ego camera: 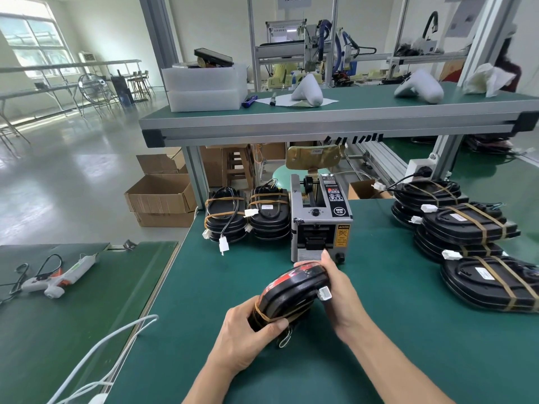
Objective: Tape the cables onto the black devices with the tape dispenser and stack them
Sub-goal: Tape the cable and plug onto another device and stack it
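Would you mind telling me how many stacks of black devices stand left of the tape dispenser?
2: left stack and right stack, side by side against the tape dispenser; more may hide behind.

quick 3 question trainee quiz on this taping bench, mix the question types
1. True or false: both hands grip the black device.
2. Which tool lies on the left bench? A hammer; B glue gun; C scissors.
3. Fill in: the tape dispenser stands directly ____ the held device.

Key:
1. True: left hand at its near end, right hand at its far end.
2. B, the glue gun.
3. Behind.
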Available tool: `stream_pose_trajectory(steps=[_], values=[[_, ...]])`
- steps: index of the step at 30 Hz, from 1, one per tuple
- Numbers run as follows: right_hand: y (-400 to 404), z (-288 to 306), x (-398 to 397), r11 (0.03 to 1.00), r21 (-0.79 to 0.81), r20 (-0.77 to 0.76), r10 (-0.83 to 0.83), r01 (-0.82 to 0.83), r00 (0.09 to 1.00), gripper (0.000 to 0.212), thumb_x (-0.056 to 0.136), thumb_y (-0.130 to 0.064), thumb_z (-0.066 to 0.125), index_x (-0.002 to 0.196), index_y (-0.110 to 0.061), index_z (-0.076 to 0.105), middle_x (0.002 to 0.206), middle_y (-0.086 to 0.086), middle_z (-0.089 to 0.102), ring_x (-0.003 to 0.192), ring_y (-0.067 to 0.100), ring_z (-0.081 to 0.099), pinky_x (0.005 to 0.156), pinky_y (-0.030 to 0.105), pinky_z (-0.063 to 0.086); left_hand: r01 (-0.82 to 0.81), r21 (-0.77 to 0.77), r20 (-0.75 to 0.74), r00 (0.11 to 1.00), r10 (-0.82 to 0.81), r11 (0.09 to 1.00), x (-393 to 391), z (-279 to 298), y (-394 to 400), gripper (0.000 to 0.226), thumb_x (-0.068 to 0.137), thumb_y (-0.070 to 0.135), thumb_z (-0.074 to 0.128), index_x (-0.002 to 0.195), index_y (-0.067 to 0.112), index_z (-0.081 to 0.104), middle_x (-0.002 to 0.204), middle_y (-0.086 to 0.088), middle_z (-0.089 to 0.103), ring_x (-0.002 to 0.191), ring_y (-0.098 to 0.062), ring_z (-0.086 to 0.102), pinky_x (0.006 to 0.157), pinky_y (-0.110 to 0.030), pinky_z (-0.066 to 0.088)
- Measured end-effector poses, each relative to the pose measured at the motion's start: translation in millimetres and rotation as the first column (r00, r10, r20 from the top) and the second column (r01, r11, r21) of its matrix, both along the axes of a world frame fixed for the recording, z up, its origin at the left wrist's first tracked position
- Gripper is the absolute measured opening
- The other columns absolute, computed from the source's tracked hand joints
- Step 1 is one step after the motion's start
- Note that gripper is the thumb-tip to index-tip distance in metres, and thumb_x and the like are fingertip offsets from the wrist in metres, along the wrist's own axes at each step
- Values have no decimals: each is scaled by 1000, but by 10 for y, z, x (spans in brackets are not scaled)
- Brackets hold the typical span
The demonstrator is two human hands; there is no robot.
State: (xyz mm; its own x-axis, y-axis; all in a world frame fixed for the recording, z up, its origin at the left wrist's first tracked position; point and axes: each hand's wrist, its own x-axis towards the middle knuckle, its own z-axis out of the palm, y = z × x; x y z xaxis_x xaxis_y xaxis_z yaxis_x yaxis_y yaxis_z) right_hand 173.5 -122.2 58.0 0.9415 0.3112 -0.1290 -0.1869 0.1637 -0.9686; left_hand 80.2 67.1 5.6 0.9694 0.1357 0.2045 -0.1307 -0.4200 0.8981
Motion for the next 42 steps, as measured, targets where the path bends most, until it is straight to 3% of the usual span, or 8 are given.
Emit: stream_pose_trajectory(steps=[4,7,10,16,25,32,37,42], values=[[112,56,-19,1000,20,69,-3,2,998,50,90,-64,51,75,-22,72,81,4,72,78,15,67,74,29,52,13,57,-6,1000,-12,998,-2,16,-13,33,81,63,76,92,32,75,83,8,75,76,-1,63,72,-31,52],[169,241,-4,976,-217,241,64,-11,968,47,93,-55,39,72,-15,52,71,-3,58,71,10,54,75,41,44,6,27,29,1000,-7,1000,-5,44,-15,35,82,68,75,104,42,73,95,15,78,90,-2,71,79,-22,53],[220,413,-43,824,-537,497,135,181,857,42,94,-49,28,73,-14,39,70,1,51,66,10,47,64,38,39,4,-3,60,998,-4,1000,-20,68,-23,44,82,74,75,117,47,70,111,18,78,108,-4,72,89,-14,51],[370,540,-164,458,-705,703,350,541,619,46,97,-51,30,66,-20,45,69,-7,53,71,15,51,75,39,43,23,-52,78,997,-19,998,-9,90,-26,64,82,69,77,139,46,58,125,16,74,117,-5,69,94,-13,48],[461,304,-265,258,-795,595,510,549,622,55,98,-59,25,90,-20,63,92,-1,63,93,23,56,88,42,44,-6,31,-2,1000,6,1000,22,-5,-29,27,78,38,83,99,37,66,79,11,68,67,-4,53,65,-17,45],[211,564,45,601,-717,556,189,353,809,32,95,-38,52,73,-18,66,71,-7,66,71,14,60,70,33,50,17,43,51,998,-20,999,1,-11,-40,38,84,38,86,117,39,69,93,8,76,80,-10,68,73,-13,48],[44,687,574,894,-353,-32,-307,277,951,15,95,-1,56,88,4,69,82,21,70,68,22,65,65,38,61,25,41,52,998,-27,999,-15,42,-49,43,84,38,86,122,42,67,100,7,78,89,-14,72,80,-18,52],[88,645,751,924,-251,-269,-352,287,896,17,97,10,54,112,8,60,105,24,67,80,27,68,56,34,58,51,47,47,997,-53,998,-11,45,-53,46,83,37,85,125,40,66,105,6,77,95,-20,73,88,-32,57]])
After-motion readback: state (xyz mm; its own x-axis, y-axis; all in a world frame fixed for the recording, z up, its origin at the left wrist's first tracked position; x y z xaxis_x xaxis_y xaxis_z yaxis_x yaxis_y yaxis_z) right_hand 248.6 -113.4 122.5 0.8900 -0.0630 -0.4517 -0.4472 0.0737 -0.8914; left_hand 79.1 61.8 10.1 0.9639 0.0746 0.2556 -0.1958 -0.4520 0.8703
